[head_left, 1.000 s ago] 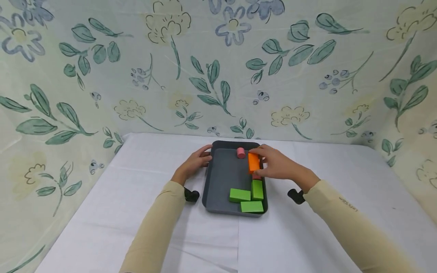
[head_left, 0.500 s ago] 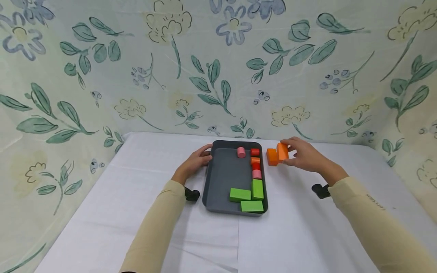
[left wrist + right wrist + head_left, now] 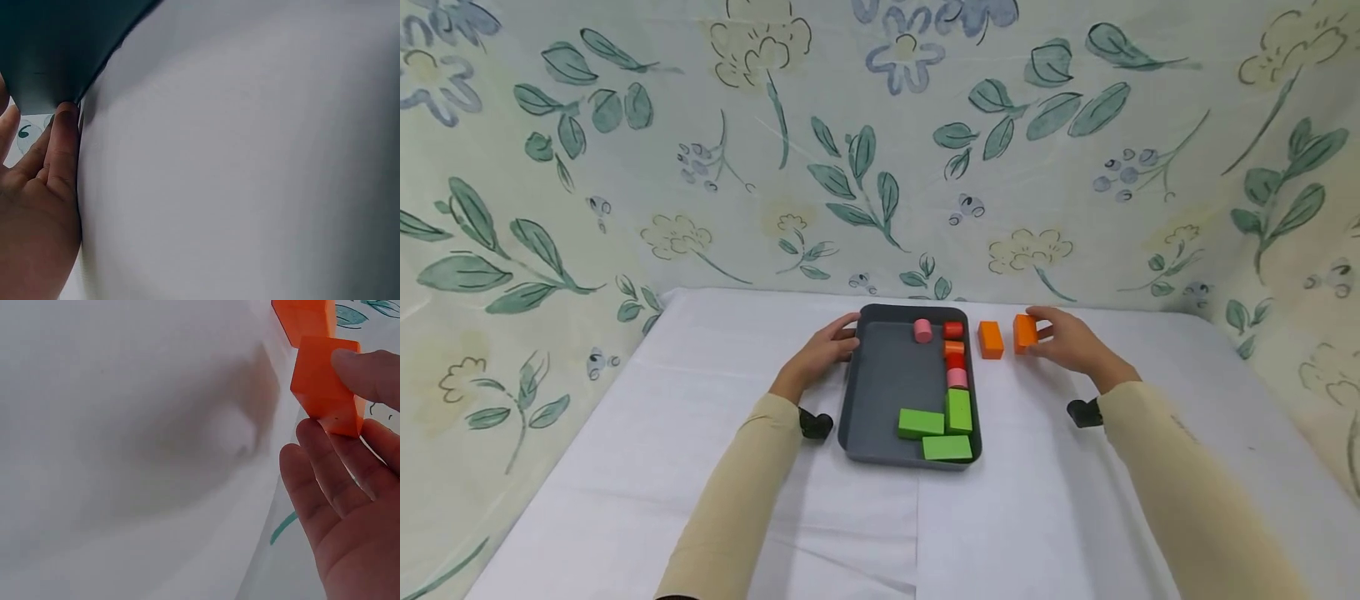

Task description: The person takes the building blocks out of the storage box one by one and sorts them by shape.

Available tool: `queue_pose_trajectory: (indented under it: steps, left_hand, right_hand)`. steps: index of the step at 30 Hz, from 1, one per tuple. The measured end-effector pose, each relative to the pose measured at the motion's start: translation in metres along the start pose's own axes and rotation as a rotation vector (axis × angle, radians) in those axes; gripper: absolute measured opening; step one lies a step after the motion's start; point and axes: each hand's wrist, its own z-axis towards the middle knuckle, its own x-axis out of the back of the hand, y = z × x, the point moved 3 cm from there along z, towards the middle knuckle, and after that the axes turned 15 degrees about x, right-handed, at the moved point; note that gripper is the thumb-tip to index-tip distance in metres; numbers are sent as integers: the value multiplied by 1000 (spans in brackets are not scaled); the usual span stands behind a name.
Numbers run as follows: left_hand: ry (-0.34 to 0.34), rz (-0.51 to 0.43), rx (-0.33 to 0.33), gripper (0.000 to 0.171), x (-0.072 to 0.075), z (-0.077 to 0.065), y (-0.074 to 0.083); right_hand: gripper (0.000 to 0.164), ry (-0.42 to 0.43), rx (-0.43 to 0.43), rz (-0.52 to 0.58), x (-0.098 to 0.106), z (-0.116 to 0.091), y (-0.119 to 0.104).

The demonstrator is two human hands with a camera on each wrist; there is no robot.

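Note:
In the head view, a dark grey tray (image 3: pixel 887 375) stands at the middle of the table. My left hand (image 3: pixel 820 357) touches its left side with fairly straight fingers, and the left wrist view shows the fingertips (image 3: pixel 66 111) against its outer wall. Right of the tray, my right hand (image 3: pixel 1075 342) pinches an orange block (image 3: pixel 328 381) between thumb and fingers. A second orange block (image 3: pixel 991 340) stands on the cloth between the tray and the held one, a small gap apart. Whether the held block rests on the table I cannot tell.
Green blocks (image 3: pixel 958 411) lie in the tray's near right part. Along its right wall are red (image 3: pixel 952 330), orange (image 3: pixel 953 348) and pink pieces (image 3: pixel 957 377). A pink cylinder (image 3: pixel 922 331) sits near the far side. Flowered cloth (image 3: pixel 820 167) hangs behind the white-covered table (image 3: pixel 737 317).
My right hand has carried the orange block from over the tray's right edge to the right, beside the other orange block, and a gap now separates the two. The left hand has stayed at the tray.

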Motion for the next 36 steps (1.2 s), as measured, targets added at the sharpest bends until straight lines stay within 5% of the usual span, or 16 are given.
queue_pose_trajectory:
  steps: [14, 36]
  left_hand:
    - [-2, 15, -8, 59, 2, 1, -1]
    - [-7, 16, -8, 58, 2, 2, -2]
  right_hand:
    - [73, 8, -136, 99, -14, 11, 8]
    - [69, -49, -76, 62, -26, 22, 5]
